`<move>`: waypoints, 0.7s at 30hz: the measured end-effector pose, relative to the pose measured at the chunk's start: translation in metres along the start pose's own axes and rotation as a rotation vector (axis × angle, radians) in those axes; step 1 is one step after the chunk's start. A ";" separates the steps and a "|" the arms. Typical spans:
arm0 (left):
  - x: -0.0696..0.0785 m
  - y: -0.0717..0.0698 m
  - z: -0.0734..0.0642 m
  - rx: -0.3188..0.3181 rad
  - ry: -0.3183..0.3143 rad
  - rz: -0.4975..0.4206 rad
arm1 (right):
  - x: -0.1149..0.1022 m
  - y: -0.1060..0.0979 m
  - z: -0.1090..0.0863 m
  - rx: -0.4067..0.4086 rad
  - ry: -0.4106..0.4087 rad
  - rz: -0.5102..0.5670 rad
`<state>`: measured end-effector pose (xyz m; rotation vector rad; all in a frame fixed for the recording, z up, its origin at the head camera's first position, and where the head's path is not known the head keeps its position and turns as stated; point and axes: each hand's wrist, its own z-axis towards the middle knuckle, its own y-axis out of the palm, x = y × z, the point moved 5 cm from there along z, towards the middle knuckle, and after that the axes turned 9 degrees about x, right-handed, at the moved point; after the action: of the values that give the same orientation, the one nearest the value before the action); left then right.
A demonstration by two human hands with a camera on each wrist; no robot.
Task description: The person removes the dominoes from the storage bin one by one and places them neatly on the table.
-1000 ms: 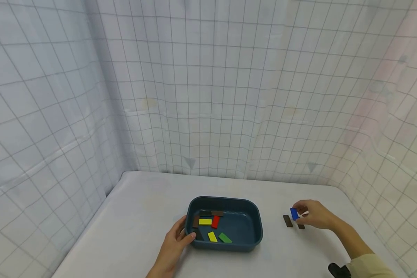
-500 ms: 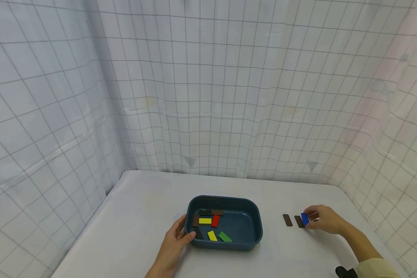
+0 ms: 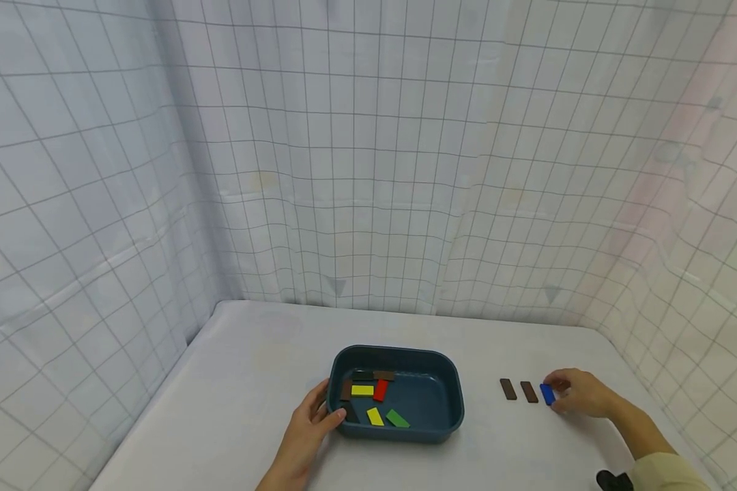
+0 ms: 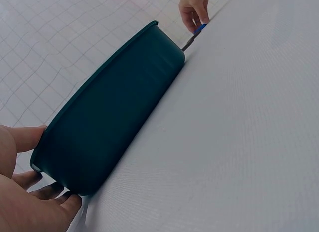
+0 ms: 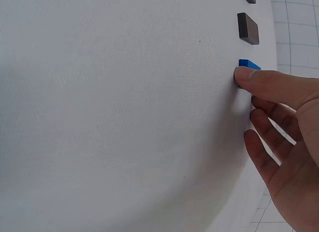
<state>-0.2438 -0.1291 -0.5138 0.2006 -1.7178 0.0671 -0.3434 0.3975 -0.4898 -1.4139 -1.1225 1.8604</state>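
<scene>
My left hand (image 3: 302,433) grips the left end of a dark teal plastic tub (image 3: 405,436), thumb over the rim and fingers under its outer side. To the right, my right hand (image 3: 583,395) pinches a small blue domino-like block (image 3: 547,394) by its ends, down at the white table. In the right wrist view the thumb covers most of the blue block (image 5: 249,64). Two dark brown blocks, one nearer the hand (image 3: 529,392) and one farther left (image 3: 508,389), lie in a row with it, small gaps between them.
Inside the tub lie several flat blocks: a red one (image 3: 381,391), a green one (image 3: 398,419), two yellow ones, brown and black ones. The white-covered table (image 3: 233,395) is walled by gridded white curtains (image 3: 399,170) at the back and sides.
My right hand has carried the blue block rightward, past the second brown block, and lowered it to the table beside that one. The left hand and the tub have stayed in place.
</scene>
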 end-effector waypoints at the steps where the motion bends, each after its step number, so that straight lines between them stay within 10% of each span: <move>1: 0.000 0.000 0.000 0.001 -0.001 -0.001 | 0.000 0.000 0.000 0.000 0.003 -0.007; 21: 0.000 0.000 0.002 -0.011 -0.003 -0.013 | -0.013 -0.008 0.003 0.008 -0.027 0.001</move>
<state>-0.2457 -0.1298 -0.5145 0.2044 -1.7190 0.0478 -0.3432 0.3896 -0.4761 -1.3894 -1.1266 1.8877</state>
